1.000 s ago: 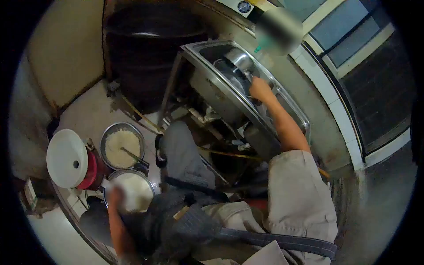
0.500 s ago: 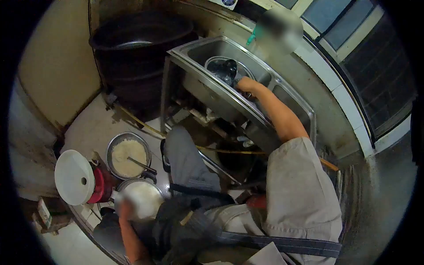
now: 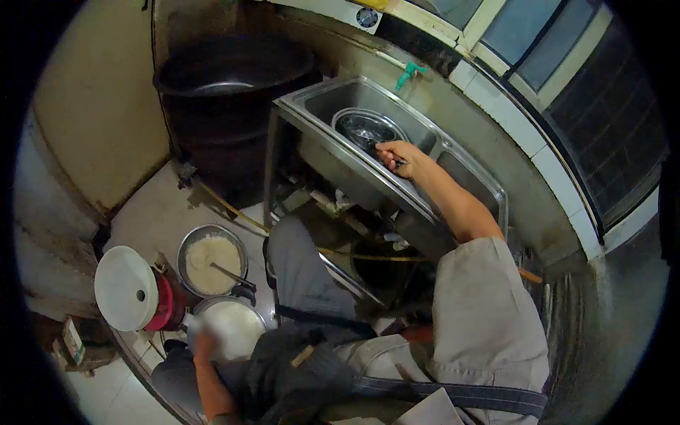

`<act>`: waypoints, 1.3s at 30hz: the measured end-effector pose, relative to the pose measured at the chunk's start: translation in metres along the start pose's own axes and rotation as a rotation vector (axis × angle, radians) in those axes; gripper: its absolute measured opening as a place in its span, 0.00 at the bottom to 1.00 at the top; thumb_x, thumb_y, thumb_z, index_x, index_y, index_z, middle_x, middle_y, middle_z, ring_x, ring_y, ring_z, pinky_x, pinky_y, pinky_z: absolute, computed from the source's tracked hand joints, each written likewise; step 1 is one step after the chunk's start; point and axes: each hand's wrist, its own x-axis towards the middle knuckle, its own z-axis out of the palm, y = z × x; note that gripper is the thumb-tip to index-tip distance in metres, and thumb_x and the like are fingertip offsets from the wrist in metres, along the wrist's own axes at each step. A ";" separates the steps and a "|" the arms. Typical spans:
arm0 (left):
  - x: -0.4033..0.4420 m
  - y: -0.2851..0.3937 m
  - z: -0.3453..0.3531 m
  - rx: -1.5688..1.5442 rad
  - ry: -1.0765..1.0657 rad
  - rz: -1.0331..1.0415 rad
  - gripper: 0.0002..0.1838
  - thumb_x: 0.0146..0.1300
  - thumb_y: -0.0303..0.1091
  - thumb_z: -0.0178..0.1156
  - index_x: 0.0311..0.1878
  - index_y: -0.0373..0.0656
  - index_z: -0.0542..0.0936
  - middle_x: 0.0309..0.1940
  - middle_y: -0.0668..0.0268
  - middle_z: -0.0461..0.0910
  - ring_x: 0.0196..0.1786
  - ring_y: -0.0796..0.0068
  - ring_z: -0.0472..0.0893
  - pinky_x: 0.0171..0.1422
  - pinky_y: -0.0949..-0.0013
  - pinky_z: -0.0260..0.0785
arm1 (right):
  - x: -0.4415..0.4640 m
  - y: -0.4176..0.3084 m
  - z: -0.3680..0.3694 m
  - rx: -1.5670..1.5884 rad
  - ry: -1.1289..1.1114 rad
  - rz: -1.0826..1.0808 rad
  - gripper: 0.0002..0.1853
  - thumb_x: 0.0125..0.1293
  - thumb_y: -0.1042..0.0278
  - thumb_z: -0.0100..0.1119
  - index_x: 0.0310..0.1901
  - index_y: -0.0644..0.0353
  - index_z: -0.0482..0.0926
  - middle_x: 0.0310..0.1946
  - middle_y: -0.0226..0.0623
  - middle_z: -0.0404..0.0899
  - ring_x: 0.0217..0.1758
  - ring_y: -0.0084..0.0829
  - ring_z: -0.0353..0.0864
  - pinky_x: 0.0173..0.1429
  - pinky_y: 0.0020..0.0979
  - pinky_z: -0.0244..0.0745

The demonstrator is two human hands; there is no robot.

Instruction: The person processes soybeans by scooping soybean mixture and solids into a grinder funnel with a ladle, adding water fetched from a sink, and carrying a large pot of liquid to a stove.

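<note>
My right hand (image 3: 398, 157) reaches over the steel sink (image 3: 312, 106), fingers closed around the handle of what looks like a dark ladle. Its head dips into a round metal pot (image 3: 345, 117) of water standing in the left basin. At the lower left, my left hand (image 3: 205, 345) is by the near rim of a metal bowl (image 3: 261, 312) with smooth white contents. Blurring over that hand hides its fingers. Just behind stands another metal bowl (image 3: 183, 256), holding pale, lumpy contents (image 3: 207, 256) and a dark-handled utensil (image 3: 230, 273).
A white round basin (image 3: 117, 283) leans against a red container (image 3: 164, 301) beside the bowls. A large dark vat (image 3: 205, 120) stands left of the sink. A green tap (image 3: 409, 74) projects from the wall. Pipes and a yellow hose (image 3: 368, 256) run below the sink.
The dark ladle head was raised above the pot and is now low in it, with my right hand slightly lower. The whole view has shifted a little; my left hand stays by the white-filled bowl.
</note>
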 end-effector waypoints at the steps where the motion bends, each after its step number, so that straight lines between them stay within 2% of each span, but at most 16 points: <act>1: 0.002 -0.001 0.001 0.007 0.003 0.029 0.09 0.61 0.32 0.56 0.32 0.35 0.78 0.18 0.58 0.78 0.16 0.70 0.77 0.21 0.65 0.70 | -0.002 0.001 -0.001 0.000 -0.002 -0.005 0.11 0.67 0.64 0.58 0.28 0.57 0.72 0.15 0.18 0.69 0.14 0.10 0.66 0.14 0.13 0.59; 5: 0.005 0.003 0.000 -0.065 -0.017 -0.106 0.09 0.61 0.32 0.56 0.33 0.36 0.79 0.18 0.59 0.78 0.16 0.69 0.77 0.22 0.65 0.71 | -0.007 0.006 -0.006 0.022 -0.089 -0.048 0.09 0.67 0.64 0.57 0.33 0.59 0.71 0.15 0.18 0.68 0.14 0.09 0.65 0.14 0.13 0.59; 9: 0.001 0.120 -0.069 -0.227 -0.172 -0.353 0.09 0.60 0.32 0.56 0.32 0.36 0.79 0.20 0.58 0.79 0.19 0.68 0.79 0.25 0.64 0.72 | -0.021 0.001 0.002 0.071 -0.002 -0.022 0.10 0.67 0.64 0.57 0.31 0.59 0.71 0.15 0.18 0.68 0.14 0.09 0.65 0.14 0.13 0.58; 11: -0.003 0.181 -0.113 -0.251 -0.234 -0.406 0.09 0.59 0.33 0.56 0.32 0.36 0.80 0.21 0.58 0.80 0.20 0.67 0.80 0.27 0.63 0.73 | -0.028 -0.005 0.004 0.081 0.037 -0.030 0.10 0.67 0.65 0.56 0.30 0.59 0.71 0.16 0.18 0.68 0.14 0.09 0.65 0.14 0.13 0.58; 12: -0.003 0.189 -0.116 -0.153 -0.221 -0.347 0.11 0.59 0.34 0.56 0.34 0.34 0.79 0.23 0.57 0.81 0.23 0.65 0.81 0.29 0.62 0.74 | -0.032 -0.007 0.003 0.064 0.028 -0.048 0.10 0.67 0.65 0.57 0.30 0.59 0.71 0.16 0.18 0.69 0.14 0.10 0.65 0.14 0.13 0.58; 16: 0.002 0.159 -0.097 -0.275 -0.242 -0.488 0.13 0.60 0.36 0.55 0.35 0.34 0.80 0.20 0.57 0.82 0.20 0.67 0.81 0.27 0.65 0.74 | -0.050 -0.018 0.010 -0.001 0.033 -0.113 0.10 0.66 0.65 0.57 0.30 0.59 0.72 0.17 0.19 0.69 0.14 0.09 0.64 0.15 0.14 0.56; 21: 0.003 0.166 -0.097 -0.356 -0.165 -0.469 0.13 0.60 0.36 0.55 0.34 0.34 0.81 0.21 0.54 0.81 0.21 0.66 0.82 0.29 0.63 0.75 | -0.066 -0.037 0.028 -0.053 0.045 -0.147 0.10 0.67 0.64 0.57 0.31 0.60 0.72 0.17 0.19 0.69 0.14 0.09 0.63 0.15 0.15 0.54; 23: 0.009 0.130 -0.070 -0.263 -0.101 -0.395 0.13 0.59 0.36 0.55 0.33 0.34 0.81 0.21 0.53 0.81 0.22 0.65 0.82 0.30 0.63 0.75 | -0.077 -0.046 0.042 -0.110 0.101 -0.190 0.10 0.67 0.64 0.56 0.32 0.60 0.72 0.17 0.19 0.69 0.14 0.09 0.63 0.15 0.15 0.54; 24: 0.007 0.115 -0.060 -0.162 -0.041 -0.319 0.14 0.59 0.37 0.55 0.33 0.34 0.81 0.22 0.53 0.82 0.22 0.65 0.82 0.31 0.62 0.75 | -0.081 -0.051 0.048 -0.141 0.075 -0.206 0.11 0.66 0.64 0.57 0.26 0.54 0.71 0.16 0.19 0.68 0.14 0.10 0.64 0.16 0.17 0.55; 27: 0.008 0.173 -0.101 -0.311 -0.160 -0.485 0.14 0.58 0.38 0.56 0.32 0.34 0.81 0.24 0.53 0.82 0.24 0.65 0.82 0.32 0.63 0.75 | -0.086 -0.062 0.067 -0.202 0.071 -0.220 0.11 0.67 0.63 0.56 0.27 0.54 0.71 0.16 0.18 0.69 0.15 0.10 0.63 0.16 0.17 0.55; 29: 0.005 0.172 -0.100 -0.391 -0.119 -0.471 0.15 0.58 0.38 0.55 0.34 0.34 0.81 0.24 0.54 0.82 0.24 0.66 0.82 0.32 0.64 0.74 | -0.095 -0.069 0.092 -0.235 0.073 -0.243 0.11 0.67 0.63 0.55 0.26 0.54 0.71 0.16 0.18 0.68 0.14 0.10 0.63 0.16 0.18 0.55; 31: 0.006 0.205 -0.124 -0.286 -0.104 -0.420 0.16 0.60 0.39 0.54 0.35 0.34 0.81 0.23 0.55 0.82 0.25 0.67 0.82 0.32 0.64 0.74 | -0.096 -0.073 0.112 -0.279 0.032 -0.284 0.12 0.67 0.63 0.55 0.26 0.54 0.71 0.15 0.19 0.68 0.14 0.11 0.62 0.15 0.19 0.55; 33: 0.009 0.165 -0.095 -0.437 -0.098 -0.455 0.15 0.60 0.39 0.54 0.36 0.34 0.81 0.23 0.55 0.82 0.24 0.66 0.82 0.32 0.64 0.74 | -0.095 -0.075 0.132 -0.265 -0.048 -0.291 0.11 0.67 0.63 0.55 0.26 0.54 0.72 0.15 0.19 0.67 0.13 0.12 0.62 0.15 0.20 0.55; 35: 0.005 0.152 -0.091 -0.249 -0.053 -0.254 0.14 0.60 0.38 0.54 0.36 0.35 0.81 0.25 0.54 0.82 0.25 0.64 0.82 0.33 0.63 0.74 | -0.094 -0.071 0.157 -0.325 -0.071 -0.333 0.11 0.67 0.64 0.55 0.26 0.56 0.72 0.14 0.21 0.67 0.13 0.13 0.62 0.14 0.20 0.56; 36: 0.007 0.149 -0.088 -0.192 -0.008 -0.174 0.13 0.59 0.37 0.54 0.36 0.36 0.81 0.25 0.54 0.82 0.26 0.62 0.82 0.34 0.61 0.74 | -0.091 -0.065 0.169 -0.313 -0.120 -0.333 0.10 0.68 0.63 0.54 0.35 0.62 0.72 0.18 0.21 0.68 0.12 0.10 0.60 0.12 0.16 0.54; 39: 0.010 0.143 -0.082 -0.121 0.017 -0.146 0.13 0.57 0.37 0.54 0.35 0.37 0.81 0.28 0.51 0.82 0.29 0.56 0.83 0.38 0.57 0.73 | -0.088 -0.043 0.212 -0.267 -0.222 -0.294 0.10 0.68 0.63 0.54 0.37 0.62 0.72 0.18 0.22 0.68 0.12 0.11 0.61 0.13 0.17 0.56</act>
